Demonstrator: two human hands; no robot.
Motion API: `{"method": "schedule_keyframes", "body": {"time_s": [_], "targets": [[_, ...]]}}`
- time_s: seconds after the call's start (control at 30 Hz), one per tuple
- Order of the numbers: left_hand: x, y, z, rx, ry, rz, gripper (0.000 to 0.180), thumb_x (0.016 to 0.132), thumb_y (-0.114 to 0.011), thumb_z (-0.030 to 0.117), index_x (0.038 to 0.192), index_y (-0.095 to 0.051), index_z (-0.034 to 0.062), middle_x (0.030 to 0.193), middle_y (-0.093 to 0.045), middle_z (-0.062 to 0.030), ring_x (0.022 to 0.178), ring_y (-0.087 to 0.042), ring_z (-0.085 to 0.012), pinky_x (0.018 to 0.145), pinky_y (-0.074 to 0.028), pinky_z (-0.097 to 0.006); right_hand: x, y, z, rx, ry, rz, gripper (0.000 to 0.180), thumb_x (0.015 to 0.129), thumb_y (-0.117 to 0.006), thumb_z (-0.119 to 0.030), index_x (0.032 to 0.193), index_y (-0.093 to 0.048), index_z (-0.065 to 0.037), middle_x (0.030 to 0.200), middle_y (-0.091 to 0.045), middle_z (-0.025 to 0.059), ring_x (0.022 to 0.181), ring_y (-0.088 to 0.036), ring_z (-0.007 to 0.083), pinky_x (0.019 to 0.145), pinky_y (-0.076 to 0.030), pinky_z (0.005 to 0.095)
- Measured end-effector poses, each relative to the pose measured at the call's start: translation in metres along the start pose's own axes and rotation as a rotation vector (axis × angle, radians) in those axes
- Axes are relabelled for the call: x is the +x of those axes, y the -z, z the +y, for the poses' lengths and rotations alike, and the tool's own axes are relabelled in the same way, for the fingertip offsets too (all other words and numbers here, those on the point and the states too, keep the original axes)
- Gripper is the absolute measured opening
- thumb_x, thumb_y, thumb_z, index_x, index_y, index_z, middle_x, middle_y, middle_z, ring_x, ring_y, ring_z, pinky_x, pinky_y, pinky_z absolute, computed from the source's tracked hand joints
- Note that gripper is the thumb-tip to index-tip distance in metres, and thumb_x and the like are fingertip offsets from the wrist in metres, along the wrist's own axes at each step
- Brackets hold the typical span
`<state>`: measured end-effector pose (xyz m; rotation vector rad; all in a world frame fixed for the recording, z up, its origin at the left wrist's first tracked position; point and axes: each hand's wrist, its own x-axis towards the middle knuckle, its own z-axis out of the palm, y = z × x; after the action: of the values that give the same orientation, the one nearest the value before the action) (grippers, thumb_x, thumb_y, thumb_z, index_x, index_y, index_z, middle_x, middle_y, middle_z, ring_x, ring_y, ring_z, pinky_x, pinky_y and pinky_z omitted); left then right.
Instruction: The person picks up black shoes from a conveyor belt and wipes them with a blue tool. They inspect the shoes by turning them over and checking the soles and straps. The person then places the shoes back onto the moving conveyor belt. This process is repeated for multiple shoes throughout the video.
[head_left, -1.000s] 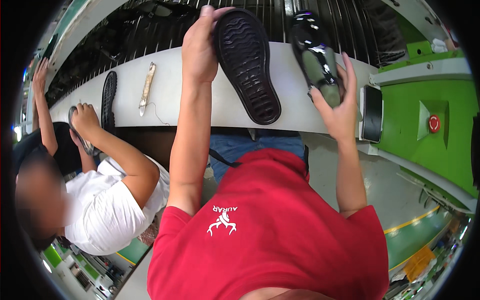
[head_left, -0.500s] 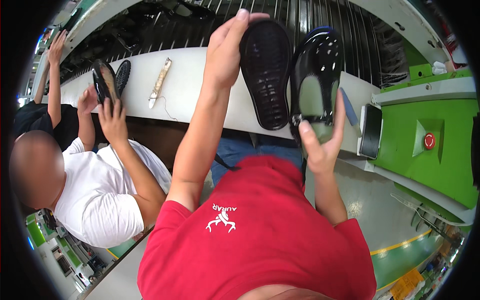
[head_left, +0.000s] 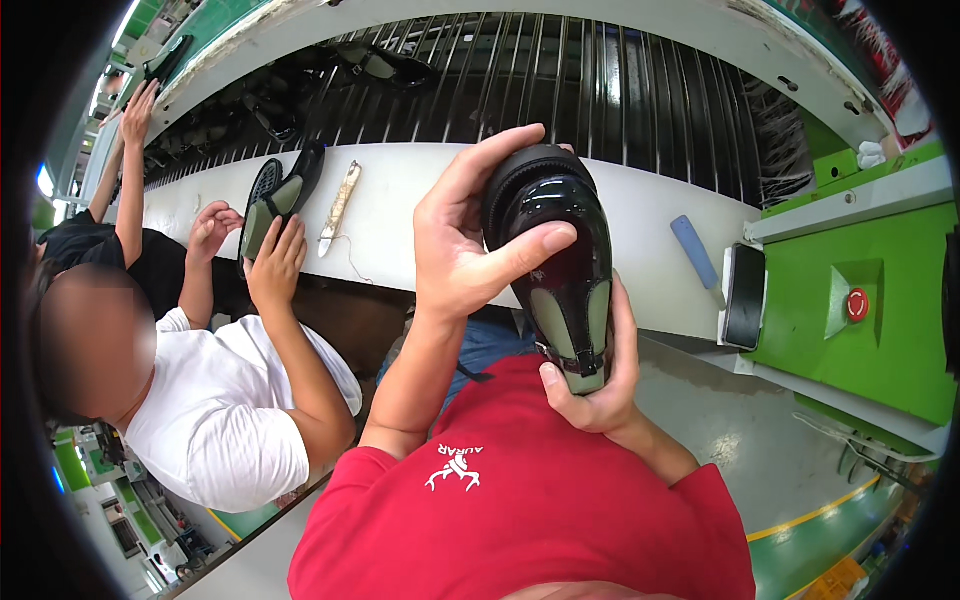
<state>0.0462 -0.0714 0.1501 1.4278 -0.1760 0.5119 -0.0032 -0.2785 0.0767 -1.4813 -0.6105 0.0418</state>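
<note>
A glossy black shoe (head_left: pixel 572 262) with a grey-green lining is upright in front of my chest, held in both hands. My left hand (head_left: pixel 458 250) wraps its upper end, thumb across the shiny toe. The ribbed edge of a black sole (head_left: pixel 528 168) shows against that end, under my fingers. My right hand (head_left: pixel 597 393) cups the lower heel end from beneath, thumb on the strap.
A white workbench (head_left: pixel 400 185) runs across in front, with a pale-handled tool (head_left: pixel 338 198), a blue-handled tool (head_left: pixel 694 251) and a black device (head_left: pixel 745 296). Behind it lies a black slatted conveyor (head_left: pixel 600 90). A green machine with a red button (head_left: pixel 857 304) stands right. A co-worker's hands (head_left: pixel 270 265) press another shoe (head_left: pixel 278 195) at left.
My left hand held the sole and my right hand the shoe, apart over the bench. Both have come together near my chest, the sole now against the shoe.
</note>
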Motion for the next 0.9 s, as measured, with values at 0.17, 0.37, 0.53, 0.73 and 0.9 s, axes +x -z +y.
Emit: {"method": "schedule_keyframes", "body": {"time_s": [0.17, 0.37, 0.53, 0.73, 0.9], "targets": [[-0.002, -0.0004, -0.0013, 0.042, -0.034, 0.003, 0.075, 0.081, -0.095, 0.007, 0.146, -0.059, -0.0086, 0.129, -0.075, -0.0195, 0.115, -0.074, -0.0222, 0.103, -0.06, -0.036, -0.0009, 0.0012, 0.0013, -0.092, 0.035, -0.022, 0.103, 0.083, -0.08, -0.016, 0.163, -0.025, 0.017, 0.141, -0.053, 0.0297, 0.129, -0.062, 0.0389, 0.107, -0.052, 0.0448], [-0.003, -0.0004, -0.003, 0.053, -0.052, 0.021, 0.07, 0.083, -0.093, 0.003, 0.144, -0.061, -0.0086, 0.125, -0.076, -0.0187, 0.112, -0.075, -0.0218, 0.101, -0.061, -0.035, 0.005, 0.0021, -0.0013, -0.128, 0.072, -0.033, 0.101, 0.084, -0.079, -0.015, 0.162, -0.025, 0.018, 0.138, -0.055, 0.0303, 0.123, -0.062, 0.0385, 0.104, -0.053, 0.0453], [-0.0029, -0.0003, -0.0043, 0.063, -0.065, 0.016, 0.069, 0.083, -0.093, 0.003, 0.143, -0.062, -0.0082, 0.124, -0.077, -0.0183, 0.111, -0.076, -0.0217, 0.1, -0.061, -0.034, 0.0073, 0.0026, -0.0011, -0.126, 0.081, -0.033, 0.101, 0.084, -0.078, -0.015, 0.163, -0.025, 0.018, 0.136, -0.056, 0.0298, 0.121, -0.063, 0.0378, 0.102, -0.053, 0.0448], [-0.003, -0.001, -0.0039, 0.087, -0.067, 0.036, 0.067, 0.083, -0.093, 0.003, 0.142, -0.063, -0.008, 0.124, -0.077, -0.0178, 0.111, -0.076, -0.0215, 0.099, -0.062, -0.034, 0.0077, 0.0028, -0.0003, -0.122, 0.073, -0.036, 0.101, 0.083, -0.078, -0.015, 0.163, -0.026, 0.018, 0.135, -0.056, 0.0294, 0.12, -0.064, 0.0375, 0.102, -0.053, 0.0444], [-0.0046, 0.0001, -0.0039, 0.085, -0.063, 0.043, 0.066, 0.083, -0.094, 0.003, 0.141, -0.064, -0.0079, 0.124, -0.077, -0.0175, 0.11, -0.076, -0.0213, 0.099, -0.062, -0.034, 0.0079, 0.0036, 0.0, -0.14, 0.071, -0.045, 0.102, 0.083, -0.078, -0.015, 0.163, -0.026, 0.018, 0.135, -0.056, 0.0292, 0.121, -0.063, 0.0374, 0.102, -0.053, 0.044]]}}
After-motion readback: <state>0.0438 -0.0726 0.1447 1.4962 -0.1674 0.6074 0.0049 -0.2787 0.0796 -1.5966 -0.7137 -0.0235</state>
